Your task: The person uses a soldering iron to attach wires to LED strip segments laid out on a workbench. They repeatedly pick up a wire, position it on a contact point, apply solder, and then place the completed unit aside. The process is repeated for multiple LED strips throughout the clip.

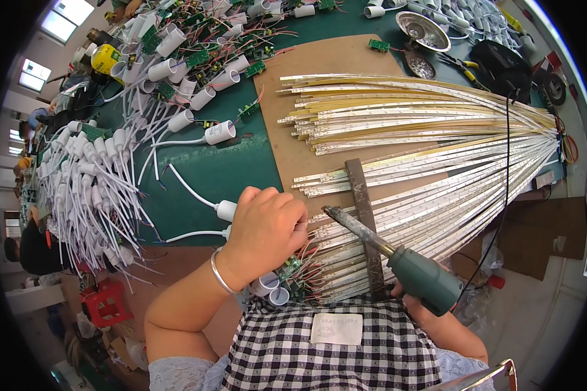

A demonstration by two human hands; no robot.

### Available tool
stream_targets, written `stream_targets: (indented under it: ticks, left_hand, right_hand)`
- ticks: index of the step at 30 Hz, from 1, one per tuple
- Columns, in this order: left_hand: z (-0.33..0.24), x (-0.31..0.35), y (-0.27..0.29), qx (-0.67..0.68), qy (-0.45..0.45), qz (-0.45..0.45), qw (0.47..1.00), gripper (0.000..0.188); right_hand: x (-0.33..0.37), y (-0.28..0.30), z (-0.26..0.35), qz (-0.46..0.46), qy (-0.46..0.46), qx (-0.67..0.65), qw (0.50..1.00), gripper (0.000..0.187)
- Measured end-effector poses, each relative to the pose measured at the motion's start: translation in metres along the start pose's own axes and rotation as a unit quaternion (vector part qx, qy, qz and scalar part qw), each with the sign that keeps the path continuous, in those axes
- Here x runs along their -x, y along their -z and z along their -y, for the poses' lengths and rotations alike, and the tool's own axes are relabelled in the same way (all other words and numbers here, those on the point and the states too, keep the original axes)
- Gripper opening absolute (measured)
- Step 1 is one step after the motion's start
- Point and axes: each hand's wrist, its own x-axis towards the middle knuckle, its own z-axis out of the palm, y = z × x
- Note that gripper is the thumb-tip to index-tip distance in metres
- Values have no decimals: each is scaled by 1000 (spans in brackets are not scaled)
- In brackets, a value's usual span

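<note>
My left hand [267, 225], a bangle at its wrist, is closed over the near-left ends of the LED strips [424, 215]. Whatever its fingers pinch is hidden behind the knuckles. White cylindrical sockets [225, 210] with cables show beside it, and a green circuit board [291, 268] with red wires lies under the wrist. In my right hand [416, 305] is a soldering iron [427, 280] with a green handle; its dark, crusted tip points up-left toward my left hand, above the strips. A flat metal bar [365, 228] lies across the strips.
Piles of white sockets with boards [169, 72] and cables [94, 189] cover the table's left side. At the back right are a metal bowl [422, 31], a small dish [420, 65] and pliers [464, 68]. A black cord [507, 163] hangs over the strips. A red stool [105, 303] stands lower left.
</note>
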Motion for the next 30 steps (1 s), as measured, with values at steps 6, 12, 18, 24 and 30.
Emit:
stream_targets:
  ticks: [6, 12, 18, 24, 30]
  left_hand:
    - [2, 3, -1, -2, 0, -12, 1000, 6]
    - [3, 2, 0, 5, 18, -1, 1000, 6]
    - [3, 8, 7, -1, 47, 69, 996, 4]
    - [5, 1, 21, 23, 39, 128, 991, 13]
    - [76, -85, 47, -67, 67, -181, 979, 24]
  right_hand:
    - [7, -8, -4, -68, -17, -146, 987, 28]
    - [14, -3, -12, -68, -11, -158, 985, 52]
    - [15, -1, -15, -73, 3, -151, 986, 51]
    - [8, 1, -14, -88, -11, -144, 986, 49]
    - [-2, 3, -4, -127, 2, -174, 977, 48]
